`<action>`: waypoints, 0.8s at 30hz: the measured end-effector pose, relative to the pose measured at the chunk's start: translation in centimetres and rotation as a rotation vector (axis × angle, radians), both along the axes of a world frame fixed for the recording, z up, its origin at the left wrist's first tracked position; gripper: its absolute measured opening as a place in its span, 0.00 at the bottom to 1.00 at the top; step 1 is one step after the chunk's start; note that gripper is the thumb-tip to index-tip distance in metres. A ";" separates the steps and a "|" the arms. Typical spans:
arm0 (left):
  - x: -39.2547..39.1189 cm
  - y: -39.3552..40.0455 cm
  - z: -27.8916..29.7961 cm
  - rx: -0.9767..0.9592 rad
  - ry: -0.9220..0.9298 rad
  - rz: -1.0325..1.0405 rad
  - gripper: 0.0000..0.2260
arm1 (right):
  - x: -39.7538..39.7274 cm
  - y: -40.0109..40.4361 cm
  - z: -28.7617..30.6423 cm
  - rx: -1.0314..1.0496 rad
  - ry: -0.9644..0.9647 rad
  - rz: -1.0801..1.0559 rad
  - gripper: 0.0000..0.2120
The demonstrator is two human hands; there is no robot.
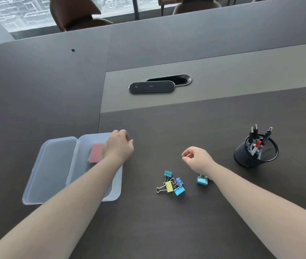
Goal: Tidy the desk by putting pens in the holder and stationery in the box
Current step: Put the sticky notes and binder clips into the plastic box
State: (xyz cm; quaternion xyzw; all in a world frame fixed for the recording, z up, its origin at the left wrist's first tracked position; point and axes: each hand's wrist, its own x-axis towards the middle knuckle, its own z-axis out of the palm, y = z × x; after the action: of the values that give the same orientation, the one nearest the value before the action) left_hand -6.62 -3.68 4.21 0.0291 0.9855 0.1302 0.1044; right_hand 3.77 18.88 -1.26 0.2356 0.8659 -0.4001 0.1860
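Two hands of mine are out over the dark wood-grain surface (167, 230). My left hand (119, 146) sits at about ten o'clock from the middle of the view, over the far right corner of the translucent plastic box (115, 186). Its fingers are curled down and something small and reddish peeks out at the fingertips, but I cannot tell what it is or whether I grip it. My left forearm crosses the box. Inside the box, just left of my wrist, lies a pink sticky-note pad (96, 153). The box's lid (49, 169) lies open flat to the left, joined to the box.

My right hand (198, 158) hovers at about two o'clock from the clips, palm turned inward, thumb and forefinger loosely curved toward each other with a narrow gap and nothing between them.

Near six o'clock from centre lies a small cluster of binder clips (172, 185): teal, yellow, blue and light blue, touching one another. One more teal binder clip (202, 180) lies apart to their right, just beside my right forearm.

At three o'clock stands the black mesh pen holder (256, 156) with several pens (256, 141) upright in it.

At twelve o'clock a black oval device (152, 86) rests beside a cable opening (176, 79).
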 end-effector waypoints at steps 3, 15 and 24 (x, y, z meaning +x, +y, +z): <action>2.2 2.7 -1.4 -0.049 -0.111 -0.160 0.12 | 2.3 1.2 -0.4 0.193 -0.082 0.072 0.12; 8.5 7.5 -7.9 -0.255 -0.381 -0.523 0.15 | 7.3 1.2 -3.2 0.377 -0.203 0.229 0.20; 8.7 7.4 -8.2 -0.217 -0.331 -0.483 0.10 | 6.8 -0.2 -3.2 0.347 -0.153 0.230 0.12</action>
State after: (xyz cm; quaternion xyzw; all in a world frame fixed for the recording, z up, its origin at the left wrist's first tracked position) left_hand 2.04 3.74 -3.97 0.2295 0.9279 -0.0013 0.2938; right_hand 10.56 18.66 -4.47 0.1936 0.9264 -0.2022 0.2520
